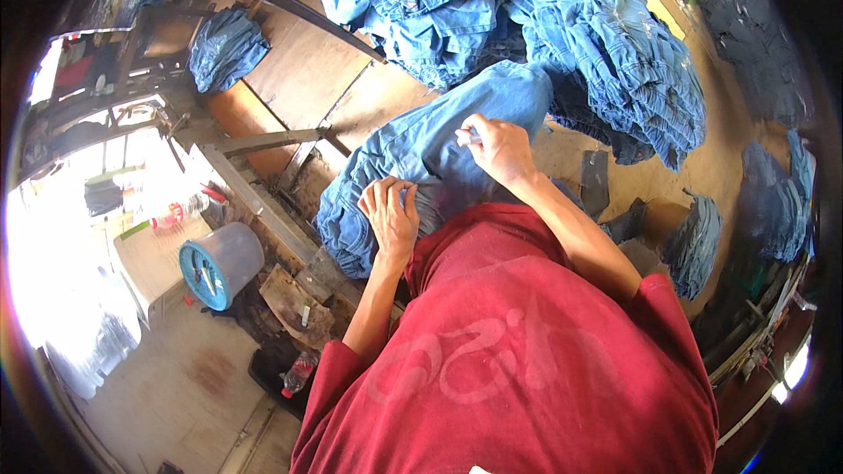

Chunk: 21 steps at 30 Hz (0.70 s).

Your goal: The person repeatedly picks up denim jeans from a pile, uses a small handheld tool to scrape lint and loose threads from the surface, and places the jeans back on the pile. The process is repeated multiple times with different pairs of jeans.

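jeans point(421, 149) flat on table point(307, 70) before me | left hand point(391, 215) fingers pressed down on waistband | right hand point(500, 147) pinching small tool against denim | heavy, limp, grippy cloth; best held by thick waistband

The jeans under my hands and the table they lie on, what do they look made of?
The jeans look like washed light-blue denim: matte, creased, with stitched seams. The table looks like bare plywood or board: brown, dull, with sheet joints showing. The right hand seems to pinch a small light tool, too small to identify.
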Available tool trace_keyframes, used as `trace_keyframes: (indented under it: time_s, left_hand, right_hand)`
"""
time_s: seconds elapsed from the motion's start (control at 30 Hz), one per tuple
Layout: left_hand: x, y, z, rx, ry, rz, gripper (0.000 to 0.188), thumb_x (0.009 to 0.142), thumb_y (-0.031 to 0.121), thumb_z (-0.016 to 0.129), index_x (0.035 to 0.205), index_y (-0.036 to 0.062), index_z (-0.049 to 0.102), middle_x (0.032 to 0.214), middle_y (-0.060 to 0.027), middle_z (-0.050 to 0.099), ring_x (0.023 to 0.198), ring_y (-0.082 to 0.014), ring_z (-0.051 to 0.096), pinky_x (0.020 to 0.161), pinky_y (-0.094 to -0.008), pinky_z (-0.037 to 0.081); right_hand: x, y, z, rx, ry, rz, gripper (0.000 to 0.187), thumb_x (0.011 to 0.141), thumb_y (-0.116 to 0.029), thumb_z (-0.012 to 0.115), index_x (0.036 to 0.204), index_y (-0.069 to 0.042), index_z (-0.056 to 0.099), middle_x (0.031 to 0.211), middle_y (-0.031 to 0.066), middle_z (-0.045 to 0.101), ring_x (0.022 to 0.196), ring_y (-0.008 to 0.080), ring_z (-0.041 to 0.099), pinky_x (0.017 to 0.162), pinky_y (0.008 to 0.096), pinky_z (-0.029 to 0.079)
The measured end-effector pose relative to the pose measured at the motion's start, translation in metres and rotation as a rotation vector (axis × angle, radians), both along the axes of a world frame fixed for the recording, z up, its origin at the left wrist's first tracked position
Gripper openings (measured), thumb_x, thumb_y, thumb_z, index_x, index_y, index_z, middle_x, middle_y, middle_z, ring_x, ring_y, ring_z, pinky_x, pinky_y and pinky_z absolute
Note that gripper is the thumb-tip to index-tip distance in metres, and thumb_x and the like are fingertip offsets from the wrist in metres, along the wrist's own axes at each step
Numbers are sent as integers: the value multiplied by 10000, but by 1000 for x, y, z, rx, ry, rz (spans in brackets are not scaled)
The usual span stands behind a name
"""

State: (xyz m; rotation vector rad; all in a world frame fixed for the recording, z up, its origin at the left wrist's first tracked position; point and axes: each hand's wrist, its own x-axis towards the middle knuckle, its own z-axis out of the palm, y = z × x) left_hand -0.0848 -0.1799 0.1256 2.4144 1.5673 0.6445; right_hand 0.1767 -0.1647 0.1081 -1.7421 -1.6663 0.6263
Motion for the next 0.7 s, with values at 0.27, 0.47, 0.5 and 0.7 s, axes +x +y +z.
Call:
trace_keyframes:
  time_s: [0.27,0.47,0.5,0.7]
  left_hand:
    - [10,-8,12,20,8,33,162,938,168,771,1055,112,676,1107,-59,654,1096,-297,603,979,-456,388]
    - [11,-9,10,83,-22,33,151,943,166,768,1048,107,678,1119,-57,658,1098,-293,605,992,-453,374]
    - [12,-9,13,33,4,78,150,942,157,768,1047,100,677,1110,-64,659,1091,-303,606,985,-455,388]
    - [43,-22,42,-422,-356,131,207,921,64,780,1100,26,682,988,-145,660,811,-314,656,748,-415,543]
  right_hand:
    - [-41,-7,10,-731,777,3,491,969,-427,810,1112,39,756,839,-10,657,631,109,561,549,304,432]
    - [-37,-5,-3,-1003,1383,-410,219,960,-284,832,1028,-101,734,671,-121,450,510,8,367,428,214,252]
    - [-32,-5,-1,-1000,1354,-408,176,978,-265,814,996,-114,725,673,-124,445,507,-8,338,430,207,228]
    - [-23,-8,23,-800,908,-44,361,1011,-361,762,1132,-22,740,796,-46,579,666,46,490,558,260,401]
